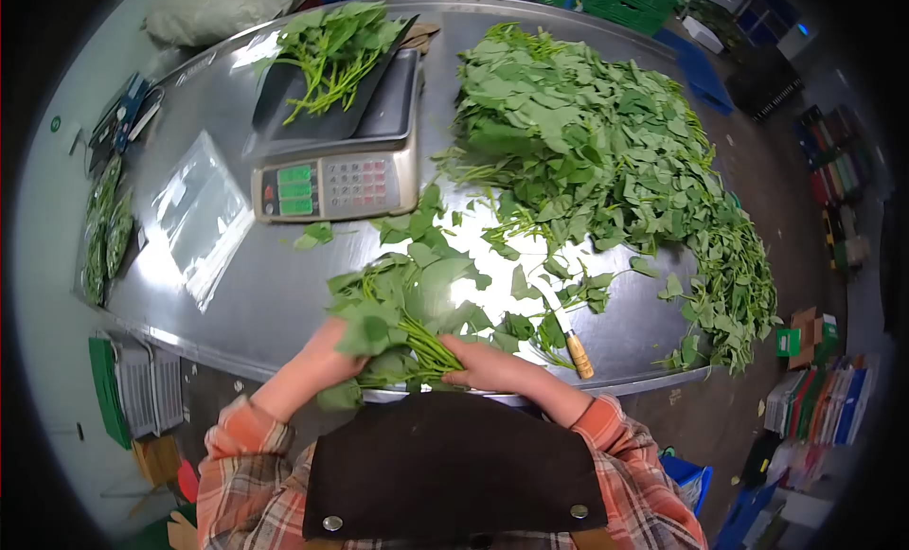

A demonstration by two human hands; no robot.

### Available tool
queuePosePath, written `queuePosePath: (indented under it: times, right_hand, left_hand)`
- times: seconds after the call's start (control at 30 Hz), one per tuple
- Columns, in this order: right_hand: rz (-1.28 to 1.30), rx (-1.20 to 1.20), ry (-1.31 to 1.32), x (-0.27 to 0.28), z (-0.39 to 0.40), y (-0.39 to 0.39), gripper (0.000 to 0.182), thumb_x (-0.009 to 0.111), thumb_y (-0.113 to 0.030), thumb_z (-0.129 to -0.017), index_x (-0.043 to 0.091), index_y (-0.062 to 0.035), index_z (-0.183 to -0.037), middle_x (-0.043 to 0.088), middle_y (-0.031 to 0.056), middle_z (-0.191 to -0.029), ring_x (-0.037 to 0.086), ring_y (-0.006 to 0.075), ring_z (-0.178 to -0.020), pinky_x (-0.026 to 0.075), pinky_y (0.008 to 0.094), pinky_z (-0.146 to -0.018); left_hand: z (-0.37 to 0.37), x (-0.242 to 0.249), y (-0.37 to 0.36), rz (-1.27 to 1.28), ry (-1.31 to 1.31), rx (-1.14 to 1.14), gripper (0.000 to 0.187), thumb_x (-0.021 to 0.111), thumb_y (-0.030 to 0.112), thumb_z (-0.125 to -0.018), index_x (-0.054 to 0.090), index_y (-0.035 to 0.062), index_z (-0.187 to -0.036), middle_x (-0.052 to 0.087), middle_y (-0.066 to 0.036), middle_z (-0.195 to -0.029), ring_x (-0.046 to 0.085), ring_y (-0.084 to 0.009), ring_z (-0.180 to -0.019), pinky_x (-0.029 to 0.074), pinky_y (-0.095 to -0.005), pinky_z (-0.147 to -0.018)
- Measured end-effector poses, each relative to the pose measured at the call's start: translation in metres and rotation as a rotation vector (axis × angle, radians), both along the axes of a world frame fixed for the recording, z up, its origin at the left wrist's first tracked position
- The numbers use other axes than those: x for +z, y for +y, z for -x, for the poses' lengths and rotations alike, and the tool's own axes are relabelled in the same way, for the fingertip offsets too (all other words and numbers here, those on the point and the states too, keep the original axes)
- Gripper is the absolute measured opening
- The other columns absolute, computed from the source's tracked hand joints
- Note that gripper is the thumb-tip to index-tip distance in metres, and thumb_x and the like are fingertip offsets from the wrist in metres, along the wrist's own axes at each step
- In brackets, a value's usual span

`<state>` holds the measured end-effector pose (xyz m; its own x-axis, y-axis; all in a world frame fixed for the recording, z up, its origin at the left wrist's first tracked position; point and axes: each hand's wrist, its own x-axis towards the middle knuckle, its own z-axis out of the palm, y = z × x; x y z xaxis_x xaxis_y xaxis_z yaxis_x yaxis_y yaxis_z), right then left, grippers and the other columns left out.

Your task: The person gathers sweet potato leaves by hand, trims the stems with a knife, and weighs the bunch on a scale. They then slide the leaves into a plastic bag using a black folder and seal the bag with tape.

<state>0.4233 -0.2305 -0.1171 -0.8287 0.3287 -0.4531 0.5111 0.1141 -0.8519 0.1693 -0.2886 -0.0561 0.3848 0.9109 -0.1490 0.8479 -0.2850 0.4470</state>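
Both hands hold a bunch of leafy green stems (417,332) at the table's near edge. My left hand (331,356) is closed on its left side, the fingers partly hidden by leaves. My right hand (483,364) grips the stems from the right. A knife (579,353) with a wooden handle lies to the right of my right hand, among loose leaves. A large pile of leafy greens (587,133) covers the right of the metal table (284,285). Beyond my hands stands a scale (336,186), with more greens (336,58) in a dark tray (275,105) on it.
Clear plastic bags (202,209) lie left of the scale. Bagged greens (104,228) sit at the table's left edge. Green crates (630,3) stand behind the table, and grey crates (142,384) are at the lower left. Boxes and folders line the right side.
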Motion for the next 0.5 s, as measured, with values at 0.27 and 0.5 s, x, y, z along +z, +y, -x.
queuePosePath:
  times: [0.27, 0.5]
  right_hand:
    - [-0.181, 0.180, 0.185, 0.042, 0.001, 0.032, 0.056, 0.068, -0.023, -0.069, 0.048, -0.0010, -0.117, 0.062, 0.0211, -0.093, 0.061, 0.0347, -0.086, 0.047, 0.0413, -0.076]
    - [-0.363, -0.261, 0.269, 0.094, -0.035, 0.094, 0.038, 0.062, -0.034, -0.079, 0.061, -0.0049, -0.103, 0.064, 0.0165, -0.087, 0.063, 0.0273, -0.081, 0.049, 0.0356, -0.071]
  left_hand:
    - [-0.085, 0.081, 0.029, -0.207, -0.055, -0.290, 0.092, 0.083, 0.034, -0.056, 0.037, 0.0043, -0.130, 0.052, -0.016, -0.121, 0.052, -0.0348, -0.110, 0.034, -0.0485, -0.098]
    - [-0.063, 0.007, 0.084, 0.776, -0.398, 0.049, 0.039, 0.072, 0.027, -0.069, 0.064, 0.0016, -0.098, 0.065, -0.007, -0.086, 0.058, -0.0125, -0.080, 0.045, -0.0297, -0.076]
